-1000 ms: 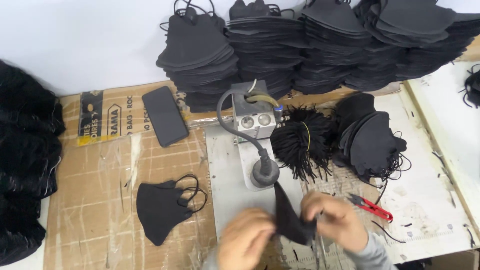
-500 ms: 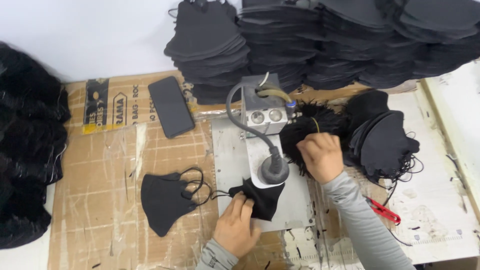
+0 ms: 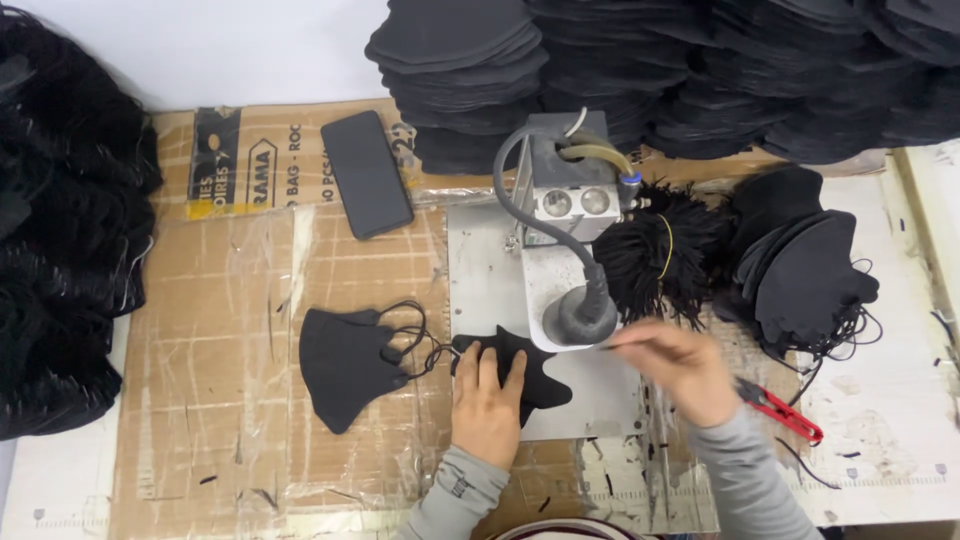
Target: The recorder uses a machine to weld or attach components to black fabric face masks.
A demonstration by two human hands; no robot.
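Observation:
My left hand (image 3: 487,395) lies flat, fingers apart, pressing a black mask piece (image 3: 532,370) onto the grey metal plate (image 3: 487,280) of a small press machine (image 3: 570,215). The machine's dark round head (image 3: 580,318) sits just above the mask's right edge. My right hand (image 3: 678,368) is beside that head, fingers pinched on a thin black ear cord (image 3: 612,346) that points toward the mask. A finished black mask with ear loops (image 3: 348,365) rests on the cardboard to the left.
A bundle of black cords with a yellow band (image 3: 668,262) lies right of the machine, next to a pile of cut mask pieces (image 3: 805,265). Red snips (image 3: 783,412) lie near my right wrist. A dark phone (image 3: 366,187) rests behind; tall mask stacks (image 3: 700,70) line the back.
My right hand left the cord bundle and came down beside the machine head holding a cord. My left hand shifted right, flattening the mask piece on the plate.

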